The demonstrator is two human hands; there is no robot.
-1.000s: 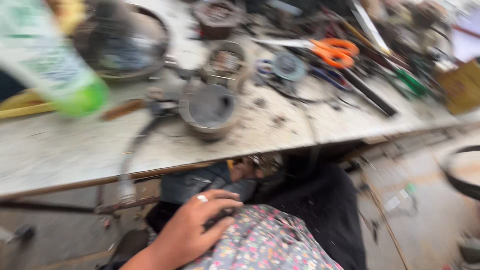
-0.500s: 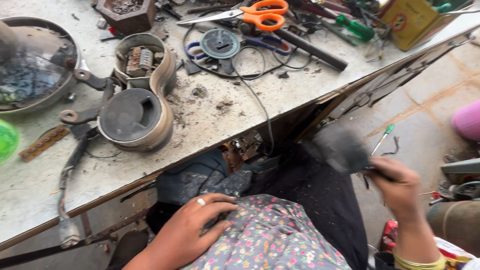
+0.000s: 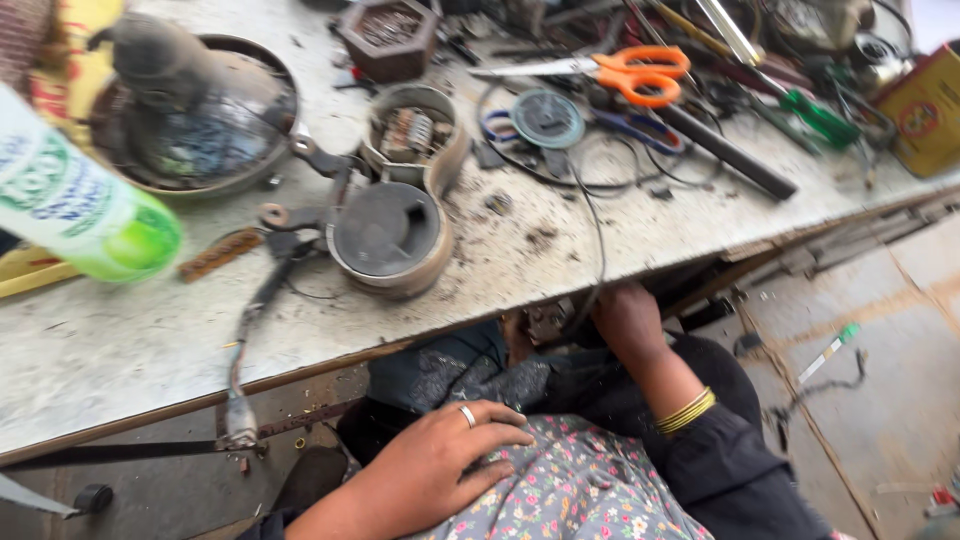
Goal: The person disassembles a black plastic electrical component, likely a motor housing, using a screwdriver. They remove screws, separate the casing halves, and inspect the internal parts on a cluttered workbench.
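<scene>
While the left hand (image 3: 440,470) lies spread flat on the floral cloth (image 3: 580,490), the right hand (image 3: 625,320) reaches under the desk (image 3: 120,350) edge, grip hidden; a round metal casing (image 3: 390,240) sits open above.

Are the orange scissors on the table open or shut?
Shut. The orange-handled scissors lie flat on the table, blades together in one point.
</scene>
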